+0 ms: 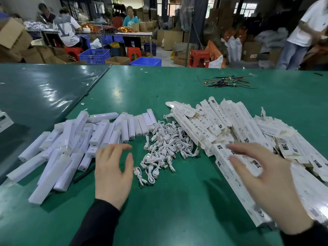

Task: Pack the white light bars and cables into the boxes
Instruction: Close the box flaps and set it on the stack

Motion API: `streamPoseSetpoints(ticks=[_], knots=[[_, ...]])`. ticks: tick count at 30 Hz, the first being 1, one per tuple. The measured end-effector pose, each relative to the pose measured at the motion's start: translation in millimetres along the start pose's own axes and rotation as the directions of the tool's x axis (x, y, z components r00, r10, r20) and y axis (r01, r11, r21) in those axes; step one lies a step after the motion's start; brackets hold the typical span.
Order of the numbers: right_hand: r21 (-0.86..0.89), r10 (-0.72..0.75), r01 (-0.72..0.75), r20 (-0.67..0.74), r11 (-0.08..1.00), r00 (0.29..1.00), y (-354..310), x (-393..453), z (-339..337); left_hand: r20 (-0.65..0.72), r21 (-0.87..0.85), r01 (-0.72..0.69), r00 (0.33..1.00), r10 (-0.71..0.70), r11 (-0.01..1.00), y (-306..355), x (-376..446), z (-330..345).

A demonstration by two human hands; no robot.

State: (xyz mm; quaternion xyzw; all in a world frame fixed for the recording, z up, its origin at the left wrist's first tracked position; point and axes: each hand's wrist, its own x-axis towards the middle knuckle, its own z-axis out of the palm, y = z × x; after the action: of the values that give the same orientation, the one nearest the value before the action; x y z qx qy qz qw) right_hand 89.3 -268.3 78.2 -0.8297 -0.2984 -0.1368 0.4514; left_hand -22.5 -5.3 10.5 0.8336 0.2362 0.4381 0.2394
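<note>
Both hands hover with fingers spread, holding nothing; left hand [113, 173] by the light bars [69, 148], right hand [262, 176] over the boxes [248, 132]. The bars look stiff, light and slick, best gripped mid-length; the cables [165, 144] are limp and tangle-prone, best pinched by one loop.

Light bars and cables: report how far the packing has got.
Done: nothing looks packed. The light bars lie loose in a pile at left, the cables heaped in the middle, the boxes piled at right.
In hand: nothing; the left hand and right hand hover open.
Left: apparently all the packing.
</note>
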Motion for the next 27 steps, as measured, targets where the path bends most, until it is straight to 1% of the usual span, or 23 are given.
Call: streamPoseSetpoints(ticks=[1,3,4,5,6,8,10,11,12,13,15,16,18,20,22,23,25,27], knots=[[0.019,-0.042,0.041,0.055,0.999,0.998,-5,4,15,-0.025,0.098,-0.016,1.0,0.018,0.995,-7,3,0],[0.02,-0.087,0.085,0.229,0.996,0.97,-11,11,49,-0.051,0.204,0.042,0.998,-0.033,0.978,-18,5,0],[-0.01,-0.086,0.094,0.324,0.995,0.942,-13,15,65,-0.057,0.233,0.075,0.996,-0.063,0.97,-21,6,-1],[-0.055,-0.075,0.105,0.39,0.993,0.918,-12,19,81,-0.06,0.251,0.09,0.995,-0.077,0.964,-23,5,-1],[-0.125,-0.062,0.123,0.406,0.985,0.912,-8,24,95,-0.06,0.263,0.091,0.995,-0.078,0.96,-25,5,0],[-0.345,-0.015,0.145,0.353,0.928,0.935,6,34,116,-0.053,0.286,0.095,0.995,-0.084,0.954,-28,4,0],[-0.558,0.101,0.079,0.285,0.826,0.953,20,41,125,-0.047,0.315,0.107,0.994,-0.098,0.943,-29,4,2],[-0.616,0.144,0.046,0.255,0.787,0.956,26,43,126,-0.045,0.32,0.122,0.993,-0.114,0.939,-29,5,2],[-0.646,0.148,0.033,0.224,0.763,0.963,31,44,126,-0.041,0.317,0.139,0.99,-0.132,0.938,-29,5,3],[-0.649,0.114,0.034,0.185,0.76,0.976,36,44,126,-0.036,0.311,0.148,0.989,-0.144,0.939,-28,5,3],[-0.605,-0.002,0.048,0.076,0.794,0.997,41,43,125,-0.028,0.298,0.147,0.989,-0.146,0.943,-27,5,4],[-0.589,-0.036,0.049,0.033,0.807,0.999,42,43,123,-0.018,0.288,0.141,0.99,-0.142,0.947,-26,5,4],[-0.605,-0.017,0.029,0.026,0.796,1.0,43,43,122,0.003,0.268,0.122,0.992,-0.127,0.956,-24,2,5],[-0.673,0.042,0.021,0.077,0.739,0.996,42,43,121,0.009,0.243,0.095,0.995,-0.1,0.965,-21,0,7],[-0.712,0.043,0.021,0.072,0.702,0.996,39,44,118,-0.002,0.211,0.056,0.998,-0.057,0.976,-17,-2,9],[-0.701,0.008,0.02,0.037,0.713,0.999,38,44,116,-0.013,0.192,0.033,0.999,-0.031,0.981,-16,-3,10],[-0.634,-0.066,-0.003,-0.085,0.773,0.994,37,44,111,-0.025,0.142,-0.001,1.0,0.004,0.99,-12,-2,10],[-0.575,-0.136,0.009,-0.178,0.818,0.975,36,46,104,-0.022,0.051,0.0,1.0,0.001,0.999,-7,-1,7]])
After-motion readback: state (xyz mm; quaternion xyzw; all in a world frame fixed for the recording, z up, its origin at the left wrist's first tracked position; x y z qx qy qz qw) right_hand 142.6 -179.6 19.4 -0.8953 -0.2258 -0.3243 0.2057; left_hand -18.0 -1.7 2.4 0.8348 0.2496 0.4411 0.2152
